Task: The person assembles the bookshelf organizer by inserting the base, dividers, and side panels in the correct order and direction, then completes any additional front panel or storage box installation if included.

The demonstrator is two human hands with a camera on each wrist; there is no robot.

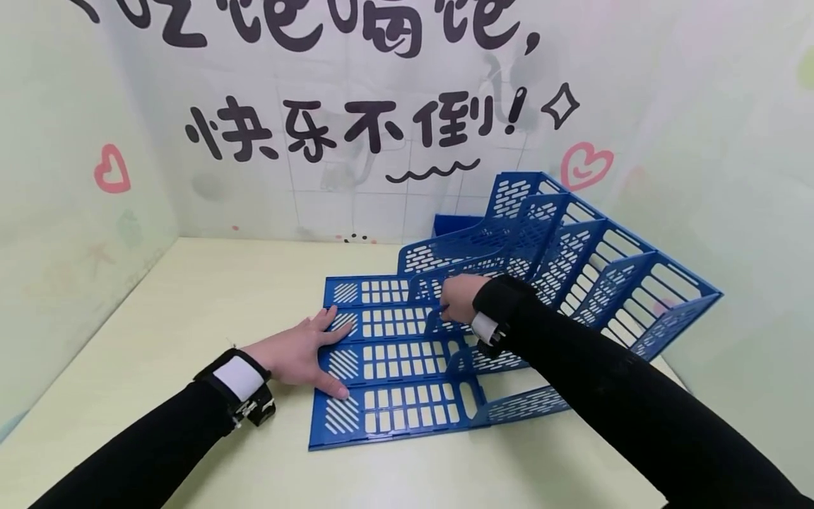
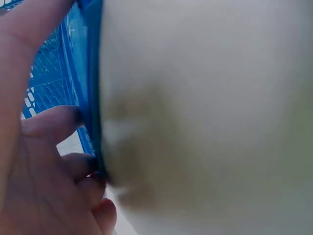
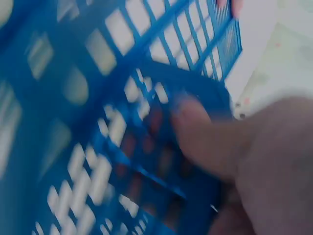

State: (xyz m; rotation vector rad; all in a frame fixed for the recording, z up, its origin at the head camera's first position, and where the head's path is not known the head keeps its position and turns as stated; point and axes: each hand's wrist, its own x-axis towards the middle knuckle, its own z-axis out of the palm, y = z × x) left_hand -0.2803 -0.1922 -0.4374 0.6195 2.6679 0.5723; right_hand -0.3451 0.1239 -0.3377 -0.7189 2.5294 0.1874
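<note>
A blue plastic file rack with slotted, perforated walls lies on the table, its upright dividers fanned out to the right. My left hand rests with spread fingers on the left edge of its flat, grid-like panels. In the left wrist view, the fingertips touch the blue panel edge. The right hand grips one divider near the middle of the rack. Its thumb lies on the near face, while fingers show through the holes behind. The right wrist view is partly blurred.
A pale yellow table carries the rack. Behind the rack stands a solid blue piece, mostly hidden. White printed curtains or walls with black writing and pink hearts enclose the back and both sides.
</note>
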